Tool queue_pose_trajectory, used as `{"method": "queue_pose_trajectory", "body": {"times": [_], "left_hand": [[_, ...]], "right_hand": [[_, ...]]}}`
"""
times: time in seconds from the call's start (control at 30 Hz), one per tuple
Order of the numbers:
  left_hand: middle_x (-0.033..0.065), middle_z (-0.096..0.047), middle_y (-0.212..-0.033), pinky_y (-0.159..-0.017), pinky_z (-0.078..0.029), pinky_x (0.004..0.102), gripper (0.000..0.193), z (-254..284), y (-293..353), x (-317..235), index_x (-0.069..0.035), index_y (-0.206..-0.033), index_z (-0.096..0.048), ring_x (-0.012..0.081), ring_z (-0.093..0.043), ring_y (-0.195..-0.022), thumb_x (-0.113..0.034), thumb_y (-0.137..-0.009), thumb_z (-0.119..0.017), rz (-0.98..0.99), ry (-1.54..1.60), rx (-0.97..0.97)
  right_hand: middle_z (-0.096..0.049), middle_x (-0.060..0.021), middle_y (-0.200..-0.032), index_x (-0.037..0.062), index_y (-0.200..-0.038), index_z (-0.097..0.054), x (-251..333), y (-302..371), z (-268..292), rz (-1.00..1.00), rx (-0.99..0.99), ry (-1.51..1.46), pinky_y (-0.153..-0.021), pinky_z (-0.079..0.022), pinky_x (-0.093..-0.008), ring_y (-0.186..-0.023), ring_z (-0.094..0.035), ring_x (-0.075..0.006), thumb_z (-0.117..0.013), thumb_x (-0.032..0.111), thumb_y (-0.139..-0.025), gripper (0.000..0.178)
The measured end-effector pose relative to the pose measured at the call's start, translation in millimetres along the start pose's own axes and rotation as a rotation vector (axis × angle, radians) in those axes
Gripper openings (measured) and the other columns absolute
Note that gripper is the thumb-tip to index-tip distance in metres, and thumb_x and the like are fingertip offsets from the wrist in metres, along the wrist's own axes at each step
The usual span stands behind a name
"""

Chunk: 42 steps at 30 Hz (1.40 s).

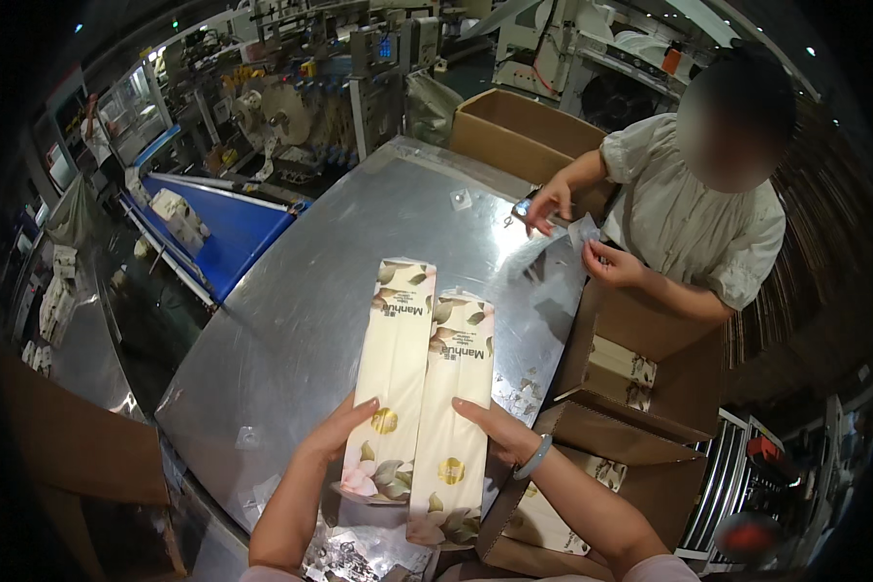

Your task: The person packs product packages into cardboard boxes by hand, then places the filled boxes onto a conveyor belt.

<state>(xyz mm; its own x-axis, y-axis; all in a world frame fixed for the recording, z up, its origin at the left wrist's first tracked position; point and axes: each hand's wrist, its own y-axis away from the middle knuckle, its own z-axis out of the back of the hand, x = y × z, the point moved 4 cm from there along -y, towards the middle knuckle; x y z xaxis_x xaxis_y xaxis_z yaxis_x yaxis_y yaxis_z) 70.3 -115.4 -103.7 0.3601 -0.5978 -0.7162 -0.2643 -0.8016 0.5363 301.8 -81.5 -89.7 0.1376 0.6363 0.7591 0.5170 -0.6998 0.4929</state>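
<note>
Two long cream packs with a floral print, which look like tissue packs, lie side by side in front of me over the metal table [262, 359]. My left hand [339, 427] grips the left pack [390, 359] along its outer side, thumb on top. The right pack [456, 388] sits a little nearer to me, and my right hand [500, 432] clasps its outer edge with the thumb on its face. The long sides of the packs touch. My other fingers are mostly hidden beneath and beside them. A bracelet [533, 456] circles my right wrist.
A cardboard box [640, 441] with similar packs stands by my right arm; another [684, 388] holds packs beyond it. Across the table a co-worker [689, 213] handles a small clear plastic piece [584, 231]. A blue conveyor [252, 233] carries packs [179, 218] at left.
</note>
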Motion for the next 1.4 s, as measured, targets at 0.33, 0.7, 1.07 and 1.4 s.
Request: {"method": "queue_pose_trajectory", "body": {"times": [0.33, 0.7, 1.07, 1.4], "left_hand": [[0.0166, -0.027, -0.141, -0.106, -0.022, 0.0365, 0.097, -159.4, 109.6, -58.2, 0.001, -0.140, -0.021, 0.0253, -0.026, -0.132, -0.022, -0.065, -0.077, -0.675, -0.866, 0.204], [0.0192, -0.018, -0.147, -0.108, -0.019, 0.0381, 0.099, -338.3, 87.2, 21.9, 0.001, -0.139, -0.024, 0.0287, -0.020, -0.136, -0.027, -0.061, -0.077, -0.500, -0.825, 0.719], [0.0176, -0.053, -0.124, -0.097, -0.038, 0.0344, 0.080, -434.4, -74.1, 146.2, -0.005, -0.132, -0.042, 0.0281, -0.051, -0.113, -0.061, -0.077, -0.056, 0.114, -1.724, 1.140], [0.0220, -0.056, -0.112, -0.087, -0.043, 0.0438, 0.036, -340.6, -63.8, 163.1, -0.001, -0.114, -0.051, 0.0375, -0.055, -0.100, -0.023, -0.086, -0.052, -0.501, -1.593, 0.770]], "right_hand": [[-0.058, -0.0071, -0.107, -0.0003, -0.114, -0.054, 68.8, 193.7, 22.0, 0.653, -0.055, 0.181, -0.084, -0.045, -0.0306, -0.097, -0.055, -0.0171, -0.072, 0.012, -0.072, 0.047], [-0.050, -0.0112, -0.124, -0.0017, -0.124, -0.046, -76.1, 364.2, 81.7, 0.498, -0.245, 0.248, -0.098, -0.035, -0.0317, -0.114, -0.046, -0.0217, -0.054, 0.024, -0.090, 0.044], [-0.024, -0.0231, -0.141, -0.0043, -0.134, -0.025, -152.6, 297.1, 99.0, -0.197, -0.298, -1.391, -0.111, -0.021, -0.0361, -0.132, -0.027, -0.0292, -0.041, 0.030, -0.096, 0.054], [-0.056, -0.0195, -0.114, -0.0011, -0.121, -0.045, -91.4, 243.7, 132.6, 0.070, -0.195, 0.809, -0.089, -0.045, -0.0434, -0.105, -0.055, -0.0332, -0.057, 0.036, -0.086, 0.053]]}}
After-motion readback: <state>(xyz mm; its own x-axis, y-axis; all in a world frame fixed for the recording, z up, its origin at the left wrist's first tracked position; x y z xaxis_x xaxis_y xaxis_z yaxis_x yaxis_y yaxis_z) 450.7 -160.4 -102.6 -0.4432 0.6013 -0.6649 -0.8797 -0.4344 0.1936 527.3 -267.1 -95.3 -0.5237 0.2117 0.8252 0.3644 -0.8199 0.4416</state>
